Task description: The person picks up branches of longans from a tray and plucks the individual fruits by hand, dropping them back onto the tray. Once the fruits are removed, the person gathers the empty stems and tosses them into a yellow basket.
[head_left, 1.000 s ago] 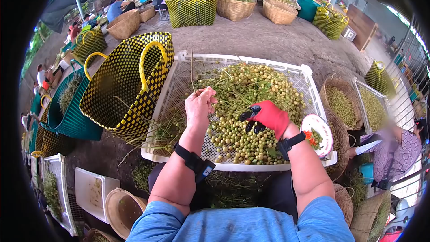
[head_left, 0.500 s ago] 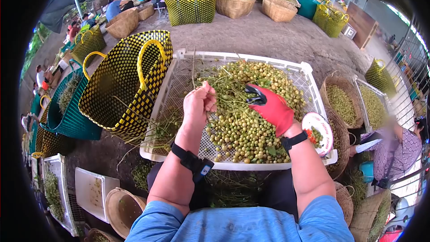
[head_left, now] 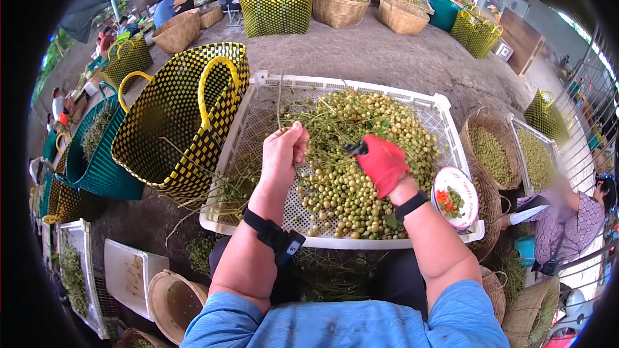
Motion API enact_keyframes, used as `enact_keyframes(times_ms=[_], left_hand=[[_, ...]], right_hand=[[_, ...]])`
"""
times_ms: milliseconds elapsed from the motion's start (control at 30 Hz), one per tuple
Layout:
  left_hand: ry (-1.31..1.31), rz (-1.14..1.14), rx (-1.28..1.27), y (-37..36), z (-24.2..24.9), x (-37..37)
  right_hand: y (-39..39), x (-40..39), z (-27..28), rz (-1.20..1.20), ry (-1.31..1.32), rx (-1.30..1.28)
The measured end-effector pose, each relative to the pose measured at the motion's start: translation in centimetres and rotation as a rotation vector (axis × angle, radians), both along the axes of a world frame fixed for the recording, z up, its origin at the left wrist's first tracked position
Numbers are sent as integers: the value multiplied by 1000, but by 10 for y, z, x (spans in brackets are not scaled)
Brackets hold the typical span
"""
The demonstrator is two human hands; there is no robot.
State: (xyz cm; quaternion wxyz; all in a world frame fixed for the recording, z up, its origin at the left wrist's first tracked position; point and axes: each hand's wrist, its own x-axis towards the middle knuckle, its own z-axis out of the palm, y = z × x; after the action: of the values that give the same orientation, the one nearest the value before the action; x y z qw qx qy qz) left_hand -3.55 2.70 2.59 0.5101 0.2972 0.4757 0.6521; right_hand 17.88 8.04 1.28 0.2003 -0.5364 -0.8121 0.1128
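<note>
My bare left hand (head_left: 282,153) is closed in a pinch over the left part of the white plastic tray (head_left: 251,104), with a thin stem (head_left: 280,100) sticking up from its fingers. Small round yellow-green fruits (head_left: 348,203) lie heaped in the tray. Across the pile's upper left spreads a tangle of green stems (head_left: 329,122). Over the heap, my right hand (head_left: 382,166) wears a red glove with black fingertips. Its fingers are drawn together near the stems; what they grip is hidden.
A plate (head_left: 454,198) with red and green pieces sits on the tray's right corner. Left stands a yellow-black woven basket (head_left: 164,109), beside a teal basket (head_left: 97,171). More fruit fills a wicker basket (head_left: 493,148) at right. A person (head_left: 561,225) sits at far right.
My right hand has moved slightly left and down, and its fingers have come together from a more spread pose. My left hand stays nearly in place, still pinching.
</note>
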Motion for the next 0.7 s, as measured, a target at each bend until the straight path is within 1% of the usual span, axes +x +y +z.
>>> enact_keyframes(times_ms=[33,100,133,167,233,267,300,367,400,433,467,500,533,567,633,667,700], left_hand=[[36,40,-2,1,0,-2],[31,67,-15,5,-4,-4],[33,91,-30,7,-7,-5],[30,96,-30,8,-11,-5],[-104,17,65,9,-18,-1],[-177,-24,40,10,-20,1],[-130,36,14,5,-11,10],[-84,45,9,6,-14,12],[-87,44,8,8,-15,13],[-36,45,-19,8,-16,13],[16,46,-46,9,-16,14],[14,46,-45,8,-13,17],[5,40,9,6,-8,21],[-3,34,61,6,-5,26],[-27,47,55,6,-5,34],[14,71,18,7,-8,36],[55,95,-17,7,-9,37]], right_hand=[[10,5,-1,2,-4,1],[32,10,-7,-12,72,412],[40,11,-6,-55,11,340],[44,10,-13,-50,10,341],[50,5,-32,-70,-167,343],[46,-1,-41,-131,-203,263],[49,-1,-51,-131,-202,263],[58,1,-69,-162,-152,206],[61,4,-63,-108,81,212],[55,7,-51,-108,77,210],[49,9,-39,-25,269,171],[45,11,-27,59,461,132],[42,12,-18,121,508,107],[37,13,-10,122,507,107],[20,13,9,168,860,-140],[21,17,8,215,869,-180],[18,16,9,211,873,-179]])
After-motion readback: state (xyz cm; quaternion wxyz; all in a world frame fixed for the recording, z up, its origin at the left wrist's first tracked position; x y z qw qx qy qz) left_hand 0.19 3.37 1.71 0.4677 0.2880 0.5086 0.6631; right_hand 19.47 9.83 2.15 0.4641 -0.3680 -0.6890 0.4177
